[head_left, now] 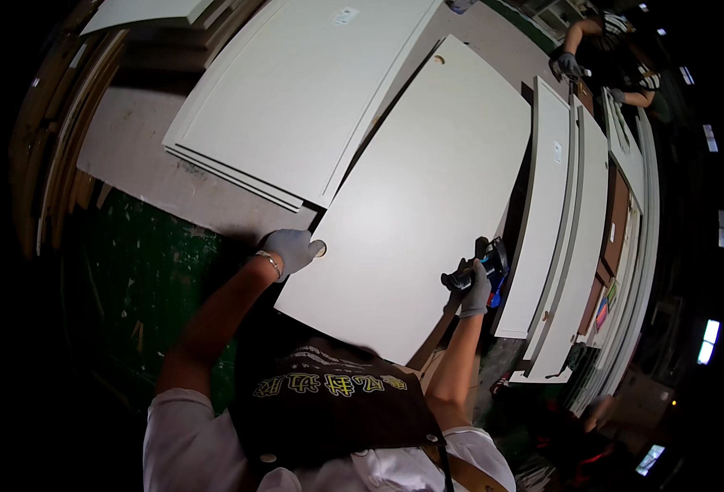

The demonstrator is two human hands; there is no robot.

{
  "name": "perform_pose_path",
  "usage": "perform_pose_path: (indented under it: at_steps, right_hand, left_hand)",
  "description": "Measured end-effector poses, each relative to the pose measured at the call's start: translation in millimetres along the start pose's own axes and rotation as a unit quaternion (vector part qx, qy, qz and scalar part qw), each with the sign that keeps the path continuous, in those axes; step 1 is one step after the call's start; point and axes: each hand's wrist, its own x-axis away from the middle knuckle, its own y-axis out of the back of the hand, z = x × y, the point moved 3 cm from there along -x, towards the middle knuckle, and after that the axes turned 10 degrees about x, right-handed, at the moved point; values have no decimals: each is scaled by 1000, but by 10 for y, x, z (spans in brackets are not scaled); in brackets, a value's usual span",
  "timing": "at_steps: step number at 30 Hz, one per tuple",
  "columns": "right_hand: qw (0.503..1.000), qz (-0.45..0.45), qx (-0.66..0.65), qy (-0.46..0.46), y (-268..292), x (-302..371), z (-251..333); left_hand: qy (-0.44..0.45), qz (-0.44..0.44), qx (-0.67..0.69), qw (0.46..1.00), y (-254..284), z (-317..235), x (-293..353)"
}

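A large white panel [427,189] lies in front of me, with a round hole near its left edge and another near its far end. My left hand [291,250], in a grey glove, grips the panel's left edge beside the near hole, its thumb on the top face. At the right edge, my right hand [477,293], also gloved, is closed around a black and blue handheld power tool [495,266]. The tool sits along that edge; its underside is hidden, so I cannot tell its exact kind.
Stacked white panels [296,90] lie beyond on the left. More long white panels [546,197] and brown boards [616,217] stand to the right. A co-worker's gloved hand [569,64] is at the far right. Green floor [157,254] shows at the left.
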Motion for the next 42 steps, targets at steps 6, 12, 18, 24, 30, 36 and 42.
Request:
perform_pose_path:
  at_steps: [6,12,18,24,30,36,42]
  right_hand:
    - [996,74,-31,29,243,43,335]
    - [992,48,108,44,9,217,353]
    - [999,22,41,5,149,415,-189]
    - [997,-26,36,-64,128,763,-496]
    - [998,-50,5,-48,143,601,-620]
    - [998,-65,-8,-8,-45,762,-335]
    - [994,68,-70,54,-1094,760,487]
  left_hand:
    - [-11,7,17,1000,-42,62,-71]
    - [-67,71,-173,980,-121,74,-163]
    - [-7,18,-17,1000,-214,112,257]
    - [-49,-168,358,917,-1086,409,592]
    - [-46,-196,331,922,-1166,354,459]
    - [-114,-148,357,915,-1000,461,420]
    - [-64,-387,124,911,743,1151,382]
